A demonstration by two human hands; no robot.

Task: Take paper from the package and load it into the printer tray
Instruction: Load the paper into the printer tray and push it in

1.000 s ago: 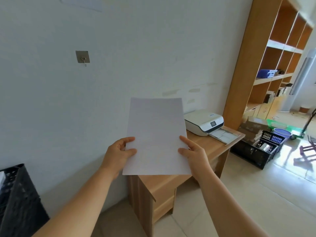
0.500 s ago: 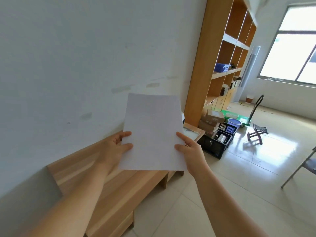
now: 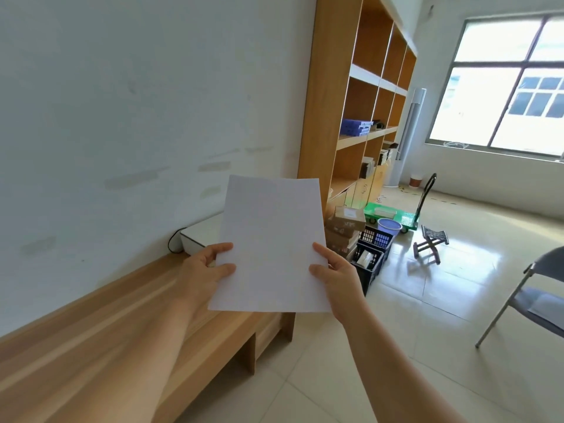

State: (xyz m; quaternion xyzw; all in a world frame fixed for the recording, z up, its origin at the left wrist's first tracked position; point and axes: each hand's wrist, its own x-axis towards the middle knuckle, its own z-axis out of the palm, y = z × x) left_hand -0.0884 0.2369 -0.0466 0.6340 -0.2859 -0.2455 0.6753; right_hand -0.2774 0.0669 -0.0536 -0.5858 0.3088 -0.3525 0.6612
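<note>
A white sheaf of paper (image 3: 270, 242) is held upright in front of me. My left hand (image 3: 205, 270) grips its left edge and my right hand (image 3: 337, 270) grips its right edge, thumbs on the near face. Behind the paper, the white printer (image 3: 200, 236) stands on the wooden desk (image 3: 116, 325) against the wall; only its left rear part shows, with a black cable at its corner. The printer tray is hidden by the paper. No paper package is in view.
A tall wooden shelf unit (image 3: 360, 102) stands past the desk's end. On the floor beyond lie cardboard boxes (image 3: 346, 227), black crates (image 3: 370, 254), a purple bucket (image 3: 389, 227), a green cart (image 3: 390, 215) and a small stool (image 3: 430, 242). A folding chair (image 3: 531, 297) is at right.
The view has swung right and moved along the desk toward the printer. Both hands keep the same grip on the paper, which now covers most of the printer.
</note>
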